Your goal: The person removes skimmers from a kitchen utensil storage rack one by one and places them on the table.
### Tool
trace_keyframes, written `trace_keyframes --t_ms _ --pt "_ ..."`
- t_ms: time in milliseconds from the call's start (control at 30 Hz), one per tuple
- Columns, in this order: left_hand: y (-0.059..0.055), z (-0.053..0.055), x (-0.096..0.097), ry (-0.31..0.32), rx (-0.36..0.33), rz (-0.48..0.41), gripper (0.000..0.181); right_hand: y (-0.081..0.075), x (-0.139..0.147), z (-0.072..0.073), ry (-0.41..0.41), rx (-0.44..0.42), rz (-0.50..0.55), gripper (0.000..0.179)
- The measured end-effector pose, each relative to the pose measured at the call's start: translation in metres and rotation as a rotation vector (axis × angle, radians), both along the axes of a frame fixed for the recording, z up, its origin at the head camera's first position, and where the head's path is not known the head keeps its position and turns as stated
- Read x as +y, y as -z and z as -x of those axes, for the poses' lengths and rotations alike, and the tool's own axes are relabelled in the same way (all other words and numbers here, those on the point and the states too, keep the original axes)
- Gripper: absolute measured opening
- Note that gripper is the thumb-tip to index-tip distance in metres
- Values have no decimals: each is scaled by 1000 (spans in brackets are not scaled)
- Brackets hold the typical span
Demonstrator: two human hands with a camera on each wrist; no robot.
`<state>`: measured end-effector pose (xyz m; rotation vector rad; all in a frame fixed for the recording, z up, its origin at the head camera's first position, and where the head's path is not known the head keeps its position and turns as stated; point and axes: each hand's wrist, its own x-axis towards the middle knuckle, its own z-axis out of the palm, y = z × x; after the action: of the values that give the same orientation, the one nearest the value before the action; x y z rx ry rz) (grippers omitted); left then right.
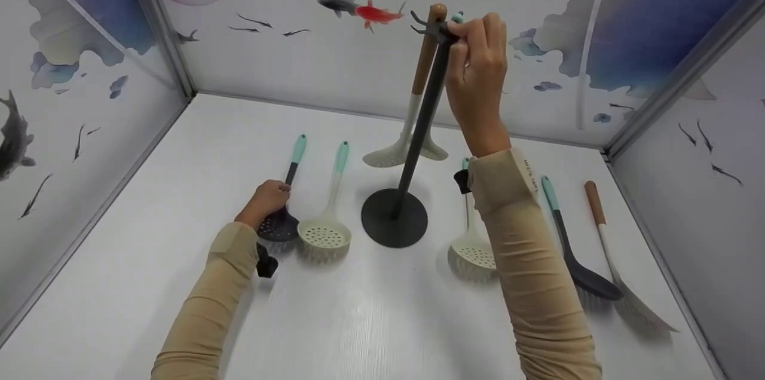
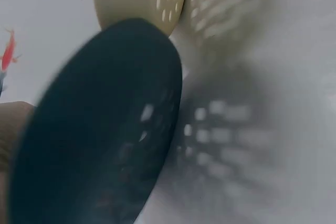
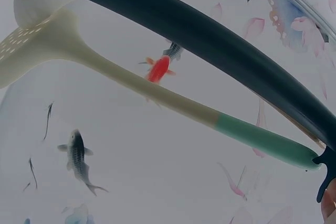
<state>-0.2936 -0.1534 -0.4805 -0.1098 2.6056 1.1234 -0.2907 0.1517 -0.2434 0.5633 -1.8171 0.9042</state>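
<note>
A black utensil stand [image 1: 423,123] with a round base rises mid-table, hooks at its top. My right hand [image 1: 480,66] pinches the stand's top at a hook; in the right wrist view only fingertips [image 3: 329,205] show. From the stand hang a brown-handled utensil [image 1: 423,63] and a cream skimmer with a mint handle [image 3: 262,139], its handle end at a hook. At the left, my left hand [image 1: 269,198] grips a black skimmer [image 1: 278,227] with a mint handle, low on its shaft. Its dark head [image 2: 100,129] fills much of the left wrist view.
Beside the black skimmer lies a cream skimmer [image 1: 326,233]. Right of the stand are another cream skimmer [image 1: 475,251], partly behind my right forearm, a black mint-handled utensil [image 1: 588,278] and a brown-handled turner [image 1: 621,275]. Printed panels [image 1: 287,63] wall the white table [image 1: 358,320].
</note>
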Motion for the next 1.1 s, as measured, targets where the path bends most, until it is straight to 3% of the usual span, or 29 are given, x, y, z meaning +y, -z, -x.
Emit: trace_keyframes --t_ms 133,300,500,633,733,867,967,1100 --pt "1 -1 -2 41 -12 35 44 1 -1 -1 -7 -2 6 26" --pt "-8 1 3 61 14 97 46 -2 -1 -1 4 9 1 26" --pt "-35 3 27 23 116 78 42 -4 -1 -2 22 11 -23 26" --pt "-60 0 52 51 252 -7 39 -3 -1 -3 21 24 -30 26" --pt "-79 -3 72 118 372 -94 39 -4 0 -4 21 34 -36 26" --pt "-104 -7 99 228 479 -235 44 -5 0 -5 24 42 -29 26" --pt "-120 -8 119 316 518 -308 49 -6 0 -6 31 46 -15 26" --pt "-131 -7 140 406 524 -342 57 -5 -1 -7 48 43 -4 27"
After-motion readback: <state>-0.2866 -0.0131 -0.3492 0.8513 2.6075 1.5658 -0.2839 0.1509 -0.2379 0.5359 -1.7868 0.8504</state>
